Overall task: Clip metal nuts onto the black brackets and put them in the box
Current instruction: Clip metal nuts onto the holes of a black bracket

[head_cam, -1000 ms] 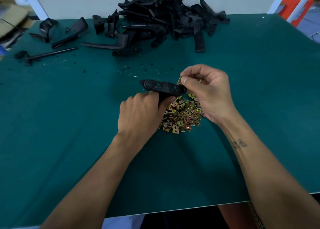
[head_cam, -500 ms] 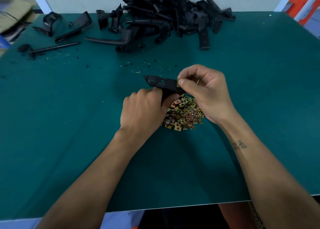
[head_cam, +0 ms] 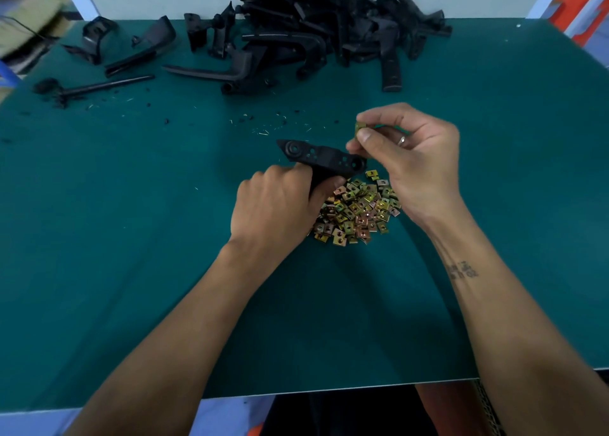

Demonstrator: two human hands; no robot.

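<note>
Your right hand (head_cam: 418,158) has lifted off the bracket (head_cam: 324,158) since half a second ago; it was pressed against the right end, now it sits just above and beside that end. Thumb and forefinger pinch one small metal nut (head_cam: 360,128), other fingers loosely curled, a ring on one of them. Your left hand (head_cam: 280,204) grips the bracket from below, fingers wrapped round its lower part, the flat holed face tilted up over the table (head_cam: 131,237). Can't tell if a nut is already clipped on the right end. The loose heap of nuts (head_cam: 357,209) lies directly under the bracket and between your hands, partly covered by your left thumb side. Big pile of black brackets (head_cam: 329,30) at the far edge, well apart. A few stray black parts (head_cam: 131,49) to its left, plus a thin black rod (head_cam: 99,86). Black crumbs and shavings (head_cam: 270,125) are scattered just beyond the bracket. Cardboard (head_cam: 26,10) shows at the far-left corner, blurred.
</note>
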